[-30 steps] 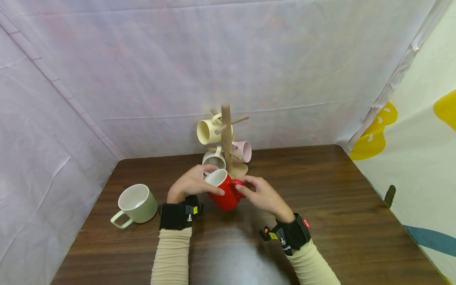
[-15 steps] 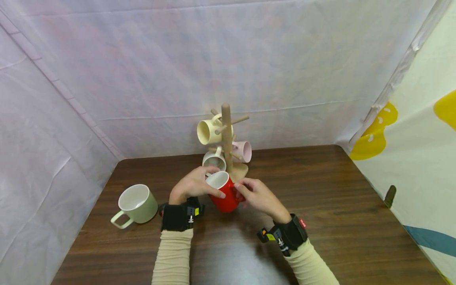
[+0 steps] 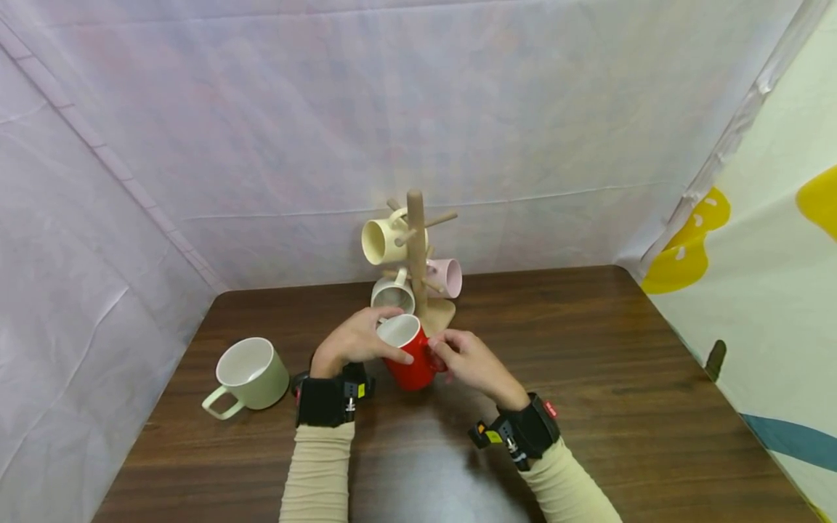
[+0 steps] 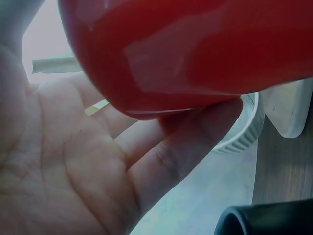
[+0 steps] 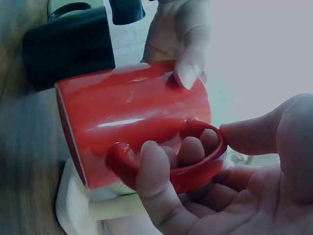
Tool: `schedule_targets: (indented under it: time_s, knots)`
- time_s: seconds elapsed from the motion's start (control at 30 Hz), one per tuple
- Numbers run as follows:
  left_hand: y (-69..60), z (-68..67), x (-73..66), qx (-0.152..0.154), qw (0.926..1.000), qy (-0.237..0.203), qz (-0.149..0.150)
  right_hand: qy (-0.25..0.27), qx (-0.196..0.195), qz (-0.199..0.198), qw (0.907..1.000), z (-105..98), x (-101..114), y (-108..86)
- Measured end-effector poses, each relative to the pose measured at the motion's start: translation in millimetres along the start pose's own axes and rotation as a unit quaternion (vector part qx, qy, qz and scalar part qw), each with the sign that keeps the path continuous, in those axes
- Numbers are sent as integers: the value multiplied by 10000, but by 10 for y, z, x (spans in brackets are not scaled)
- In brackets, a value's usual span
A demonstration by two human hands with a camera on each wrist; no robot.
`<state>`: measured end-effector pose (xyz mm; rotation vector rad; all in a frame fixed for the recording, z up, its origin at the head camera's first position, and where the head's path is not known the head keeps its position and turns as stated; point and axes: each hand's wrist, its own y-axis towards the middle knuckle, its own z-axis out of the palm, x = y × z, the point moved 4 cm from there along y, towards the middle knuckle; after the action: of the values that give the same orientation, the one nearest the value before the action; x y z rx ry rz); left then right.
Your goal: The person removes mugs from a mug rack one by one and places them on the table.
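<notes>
Both hands hold a red mug (image 3: 410, 363) with a white inside, tilted in front of the wooden mug stand (image 3: 415, 254). My left hand (image 3: 356, 340) grips its body near the rim, thumb on the near side; in the left wrist view its fingers (image 4: 171, 156) lie against the red mug (image 4: 186, 54). The right hand (image 3: 476, 363) holds the handle; the right wrist view shows several fingertips through the loop of the red mug (image 5: 142, 103). On the stand hang a cream mug (image 3: 384, 241), a white mug (image 3: 394, 293) and a pink mug (image 3: 447, 278).
A light green mug (image 3: 258, 378) stands upright on the brown table (image 3: 588, 349), left of my left wrist, its handle toward the front left. White cloth (image 3: 294, 131) hangs behind the table and along the left side.
The red mug has come slightly lower and toward the table's front. The right fingers have shifted on its handle, and the right wrist has moved a little left.
</notes>
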<state>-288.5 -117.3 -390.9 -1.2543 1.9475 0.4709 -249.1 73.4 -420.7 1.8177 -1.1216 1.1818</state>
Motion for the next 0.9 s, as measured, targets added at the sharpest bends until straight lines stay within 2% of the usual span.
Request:
schedule_targets:
  time_s: [0.43, 0.7, 0.9]
  knots:
    - [-49, -20, 54, -7, 9996, -278, -53, -21, 104, -51, 9999, 40, -10, 7]
    - [-114, -58, 91, -64, 9957, -910, -141, -153, 29, -37, 9999, 49, -8, 4]
    - [-167, -92, 122, -123, 9940, -1088, -41, -270, 8, -58, 9996, 59, -12, 4]
